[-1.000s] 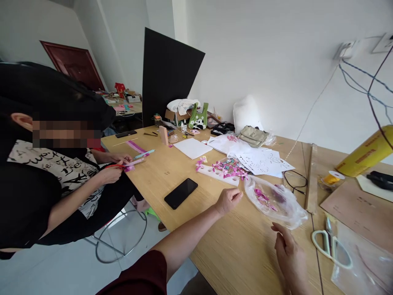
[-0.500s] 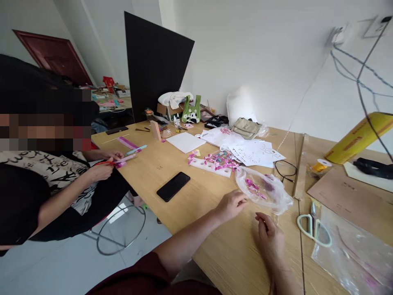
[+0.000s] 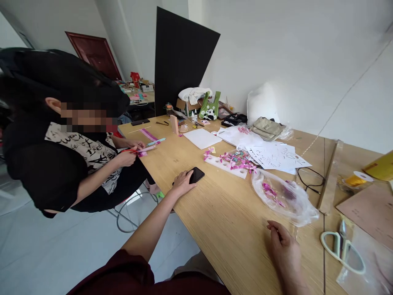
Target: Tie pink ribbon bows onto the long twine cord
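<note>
My left hand (image 3: 184, 183) is on a black smartphone (image 3: 198, 175) near the table's front edge. Its fingers and thumb lie across the left end of the phone and cover that part. On the wooden table at the lower right rests my right hand (image 3: 284, 243), its fingers curled in and the thumb against them; whatever may be inside is hidden. Beyond it lies a clear plastic bag (image 3: 294, 209) with pink ribbon pieces (image 3: 270, 191). A white foam strip with holes (image 3: 225, 167) carries several pink ribbon flowers (image 3: 236, 159).
White-handled scissors (image 3: 342, 250) lie right of my right hand. At left a co-worker (image 3: 89, 164) holds red-handled scissors (image 3: 129, 150) at a ribbon. Papers (image 3: 276, 153), a white foam board (image 3: 201, 138), a wooden bar (image 3: 331, 178) and a spool (image 3: 357, 178) are on the table.
My left hand has moved left from near the plastic bag onto the smartphone. My right hand stays curled on the table. The view has turned left.
</note>
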Demonstrator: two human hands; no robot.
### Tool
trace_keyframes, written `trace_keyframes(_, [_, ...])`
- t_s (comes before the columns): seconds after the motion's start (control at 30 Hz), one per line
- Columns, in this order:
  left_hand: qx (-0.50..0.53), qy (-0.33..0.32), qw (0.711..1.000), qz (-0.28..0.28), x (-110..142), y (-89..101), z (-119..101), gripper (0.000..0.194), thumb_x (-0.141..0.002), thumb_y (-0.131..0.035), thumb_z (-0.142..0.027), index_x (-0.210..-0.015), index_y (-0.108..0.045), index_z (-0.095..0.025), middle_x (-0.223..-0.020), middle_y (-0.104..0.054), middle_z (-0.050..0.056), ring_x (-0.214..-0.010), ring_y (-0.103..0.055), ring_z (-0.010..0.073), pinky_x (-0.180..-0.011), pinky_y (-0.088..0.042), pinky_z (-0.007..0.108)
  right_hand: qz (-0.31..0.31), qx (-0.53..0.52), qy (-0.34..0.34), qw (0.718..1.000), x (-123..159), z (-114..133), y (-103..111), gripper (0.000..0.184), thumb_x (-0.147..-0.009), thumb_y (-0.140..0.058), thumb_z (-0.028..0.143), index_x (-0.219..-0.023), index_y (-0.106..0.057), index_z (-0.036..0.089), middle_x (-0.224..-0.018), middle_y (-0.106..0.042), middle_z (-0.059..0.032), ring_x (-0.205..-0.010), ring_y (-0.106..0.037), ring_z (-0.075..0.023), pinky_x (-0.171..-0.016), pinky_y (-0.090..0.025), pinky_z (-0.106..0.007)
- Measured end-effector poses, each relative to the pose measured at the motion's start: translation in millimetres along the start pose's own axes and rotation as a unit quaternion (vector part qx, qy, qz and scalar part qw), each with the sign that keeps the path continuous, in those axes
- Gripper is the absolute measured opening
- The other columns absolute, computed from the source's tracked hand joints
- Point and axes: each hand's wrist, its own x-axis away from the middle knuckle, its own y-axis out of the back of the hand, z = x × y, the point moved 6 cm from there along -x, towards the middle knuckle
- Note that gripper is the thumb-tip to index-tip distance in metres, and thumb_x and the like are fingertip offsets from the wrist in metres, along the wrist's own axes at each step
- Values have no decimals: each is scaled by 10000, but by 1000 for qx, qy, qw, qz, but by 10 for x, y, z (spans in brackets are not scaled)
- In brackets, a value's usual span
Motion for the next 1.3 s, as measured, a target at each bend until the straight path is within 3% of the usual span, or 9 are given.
trace_keyframes(0.27, [8,14,999,-33,-43,8,-55,643,-702,-576,-365,-1295,-377,-214,-1144,-523,113,-1079,-478,269,-901,-366,385,29,-4,-18,999,-4,-35,-32,343,-731,-429,415,-865,-645,184,-796,-700,-68,-737,-650,-216,-689,-516,-324])
trace_keyframes(0.37, [72,0,994,-80,30,103,-228,634,-682,-600,-318,-1272,-403,-194,-1179,-516,117,-1105,-461,268,-940,-345,409,39,-28,-35,998,2,-71,-90,349,-726,-460,448,-868,-645,188,-816,-698,-74,-760,-645,-223,-705,-512,-332])
trace_keyframes(0.5, [261,-131,949,-115,268,261,-881,653,-656,-628,-272,-1262,-404,-177,-1239,-493,115,-1125,-458,239,-972,-346,388,112,-171,-82,975,61,74,-259,442,-714,-543,498,-1019,-605,184,-990,-669,-122,-803,-640,-238,-674,-518,-340])
trace_keyframes(0.7, [519,-236,819,67,746,150,-2134,658,-692,-635,-313,-1282,-367,-200,-1221,-509,105,-1073,-511,211,-926,-398,356,179,-486,-88,851,180,625,-300,604,-801,-496,472,-1353,-281,353,-1423,-323,-64,-1208,-431,-257,-857,-461,-437])
trace_keyframes(0.83, [583,-211,774,129,915,-83,-2588,674,-684,-651,-311,-1281,-358,-197,-1180,-530,103,-1076,-507,214,-916,-406,362,147,-572,-97,801,176,559,-248,551,-811,-497,457,-1326,-328,354,-1433,-307,-19,-1286,-320,-238,-955,-396,-454])
trace_keyframes(0.97, [606,-183,766,106,935,-242,-2728,662,-709,-633,-329,-1287,-348,-175,-1265,-470,123,-1156,-450,224,-974,-367,371,96,-582,-124,798,163,316,-260,521,-812,-507,458,-1301,-376,339,-1397,-372,-6,-1280,-333,-212,-1027,-330,-429])
trace_keyframes(1.07, [604,-198,765,99,942,-250,-2749,530,-827,-473,-366,-1300,-345,-163,-1311,-436,121,-1199,-415,208,-1010,-338,364,70,-574,-121,807,154,244,-260,543,-795,-514,490,-1298,-383,332,-1382,-393,2,-1268,-354,-216,-1034,-328,-437])
trace_keyframes(1.23, [495,-306,811,57,939,-80,-2733,398,-849,-430,-366,-1210,-482,-205,-1212,-525,90,-1149,-445,209,-1018,-317,383,52,-577,-122,806,166,247,-189,542,-790,-474,551,-1274,-417,313,-1350,-438,-5,-1248,-385,-230,-1020,-345,-458])
trace_keyframes(1.3, [509,-288,809,57,886,-93,-2675,393,-849,-427,-385,-1198,-487,-216,-1185,-534,86,-1119,-464,200,-990,-342,367,54,-576,-120,807,172,260,-139,513,-795,-429,585,-1221,-475,303,-1305,-491,-12,-1215,-429,-237,-1001,-369,-463])
